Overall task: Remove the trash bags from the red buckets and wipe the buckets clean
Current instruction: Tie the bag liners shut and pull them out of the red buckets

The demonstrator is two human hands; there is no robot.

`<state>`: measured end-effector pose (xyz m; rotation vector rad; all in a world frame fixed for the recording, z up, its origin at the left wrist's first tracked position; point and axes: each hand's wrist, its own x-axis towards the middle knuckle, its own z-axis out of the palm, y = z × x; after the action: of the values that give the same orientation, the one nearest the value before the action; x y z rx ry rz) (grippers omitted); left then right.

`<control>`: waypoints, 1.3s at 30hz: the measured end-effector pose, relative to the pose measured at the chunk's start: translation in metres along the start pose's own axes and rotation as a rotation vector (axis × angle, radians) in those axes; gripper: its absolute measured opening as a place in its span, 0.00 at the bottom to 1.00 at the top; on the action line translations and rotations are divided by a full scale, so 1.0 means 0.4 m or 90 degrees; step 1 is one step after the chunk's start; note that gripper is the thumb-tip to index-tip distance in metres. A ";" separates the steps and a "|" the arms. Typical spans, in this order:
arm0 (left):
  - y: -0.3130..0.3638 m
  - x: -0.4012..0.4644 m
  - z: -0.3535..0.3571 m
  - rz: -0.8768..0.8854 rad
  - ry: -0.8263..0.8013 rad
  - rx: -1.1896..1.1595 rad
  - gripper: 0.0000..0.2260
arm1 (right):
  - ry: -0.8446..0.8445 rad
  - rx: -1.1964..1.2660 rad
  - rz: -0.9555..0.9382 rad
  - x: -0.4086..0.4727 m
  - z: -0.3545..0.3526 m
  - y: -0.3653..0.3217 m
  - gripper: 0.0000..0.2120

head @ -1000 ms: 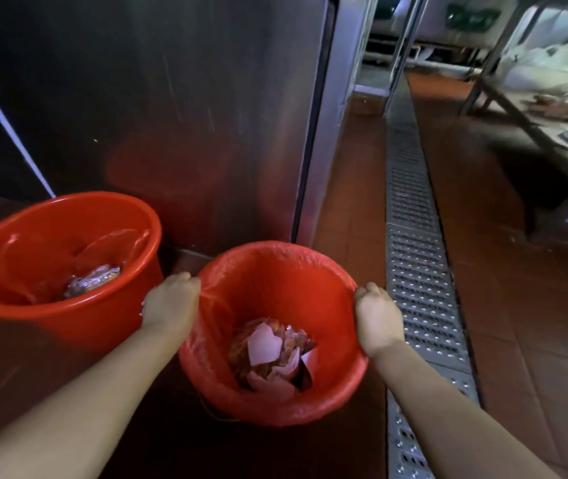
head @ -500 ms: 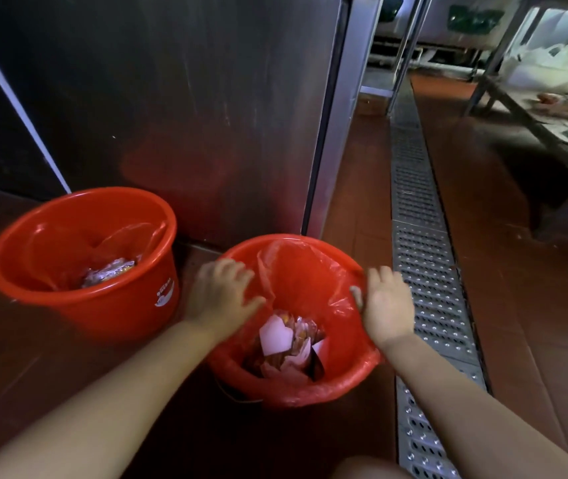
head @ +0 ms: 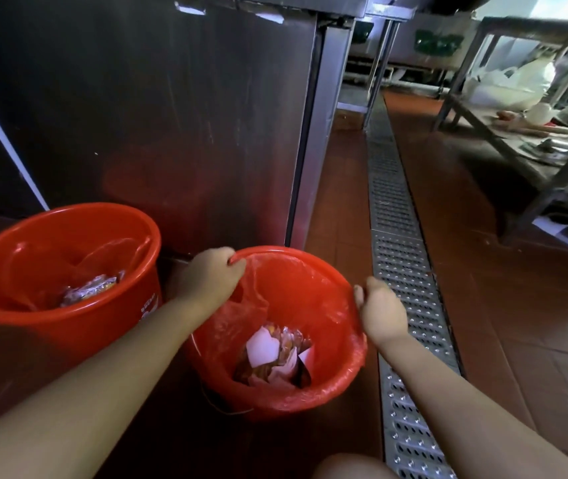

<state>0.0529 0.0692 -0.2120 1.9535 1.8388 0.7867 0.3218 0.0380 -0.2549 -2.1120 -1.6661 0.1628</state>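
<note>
Both hands have shifted along the rim since a moment ago. Left hand [head: 208, 280] now pinches the thin red plastic trash bag [head: 241, 316] at the near red round bucket's [head: 310, 399] ten o'clock edge; right hand [head: 381, 312] curls its grip on the liner at three o'clock. Second red bucket [head: 68, 326], still lined, stands at nine o'clock on the floor.

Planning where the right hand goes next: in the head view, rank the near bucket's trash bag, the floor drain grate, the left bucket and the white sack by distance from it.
1. Trash bag, touching the right hand.
2. Drain grate, just right.
3. Left bucket, far left.
4. White sack, upper right, farthest.
</note>
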 end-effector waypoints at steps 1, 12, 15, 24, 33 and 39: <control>0.034 0.010 -0.020 0.001 0.019 -0.087 0.16 | -0.017 0.050 0.035 0.018 -0.010 -0.026 0.11; 0.073 0.032 -0.086 0.175 -0.078 0.029 0.04 | -0.206 0.551 -0.132 0.099 -0.146 -0.223 0.12; 0.078 0.033 -0.096 0.173 -0.040 0.022 0.04 | -0.161 0.247 -0.261 0.106 -0.116 -0.204 0.13; 0.092 0.045 -0.119 0.079 -0.036 -0.184 0.08 | -0.114 0.102 -0.191 0.140 -0.179 -0.153 0.09; 0.130 0.034 -0.079 0.127 -0.020 -0.284 0.10 | -0.309 0.680 -0.180 0.041 0.004 -0.234 0.16; 0.131 0.037 -0.056 0.058 -0.113 -0.443 0.08 | -0.203 0.445 -0.185 0.036 0.070 -0.284 0.10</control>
<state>0.0811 0.0759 -0.1609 1.5852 1.1575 1.0630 0.2140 0.0791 -0.2307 -1.3579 -1.7245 0.8844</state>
